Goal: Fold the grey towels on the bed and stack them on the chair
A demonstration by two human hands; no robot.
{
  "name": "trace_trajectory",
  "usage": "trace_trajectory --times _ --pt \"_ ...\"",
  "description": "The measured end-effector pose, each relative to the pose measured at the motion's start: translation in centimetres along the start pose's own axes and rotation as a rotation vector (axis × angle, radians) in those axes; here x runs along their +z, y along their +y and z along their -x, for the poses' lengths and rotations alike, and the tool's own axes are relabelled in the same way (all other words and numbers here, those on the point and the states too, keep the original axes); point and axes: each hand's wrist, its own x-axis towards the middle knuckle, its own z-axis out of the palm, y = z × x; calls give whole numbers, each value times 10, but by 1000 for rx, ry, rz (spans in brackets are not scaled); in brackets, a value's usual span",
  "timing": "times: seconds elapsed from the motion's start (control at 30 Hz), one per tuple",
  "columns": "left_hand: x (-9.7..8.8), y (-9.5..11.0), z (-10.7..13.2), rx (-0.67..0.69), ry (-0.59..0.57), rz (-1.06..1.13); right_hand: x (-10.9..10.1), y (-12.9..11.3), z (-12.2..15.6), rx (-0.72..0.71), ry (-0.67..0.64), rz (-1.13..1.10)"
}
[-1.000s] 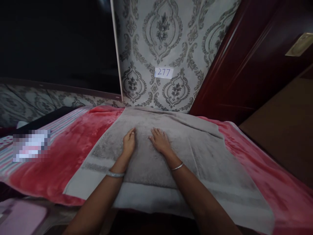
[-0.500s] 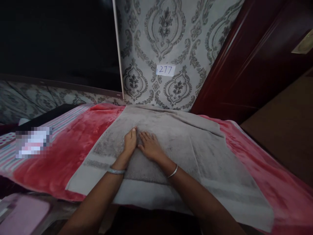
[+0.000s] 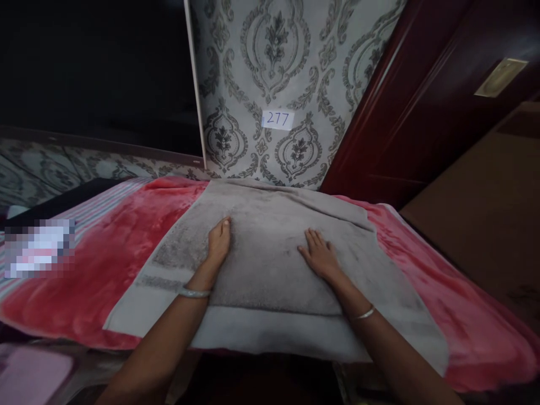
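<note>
A large grey towel [image 3: 270, 270] lies spread, with a folded-over layer in its middle and a paler band along the front. My left hand [image 3: 219, 239] rests at the left edge of that layer, thumb against closed fingers, and appears to grip the cloth; its fingertips are partly hidden. To the right, my right hand [image 3: 320, 253] lies flat on the towel, palm down and fingers stretched out. Creases run across the towel's far right part. Beneath the towel is a red plush blanket [image 3: 97, 247], showing on both sides.
A dark television screen [image 3: 97, 73] hangs at the back left. A paper label reading 277 [image 3: 277, 119] is on the patterned wall. A dark red door [image 3: 405, 124] and a brown board [image 3: 476, 197] stand at right. A pink object [image 3: 34, 374] sits front left.
My right hand has slid right across the towel, away from my left hand. My left hand keeps its place on the towel. The view has shifted slightly to the right.
</note>
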Motion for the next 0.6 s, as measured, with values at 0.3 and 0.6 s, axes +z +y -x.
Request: trace_trajectory --times 0.3,0.6 --pt "-1 2 0 -14 -22 -28 -39 -74 -37 -152 42 -122" --pt "-2 -3 -3 178 -125 -183 -20 -165 -79 -481 5 -198"
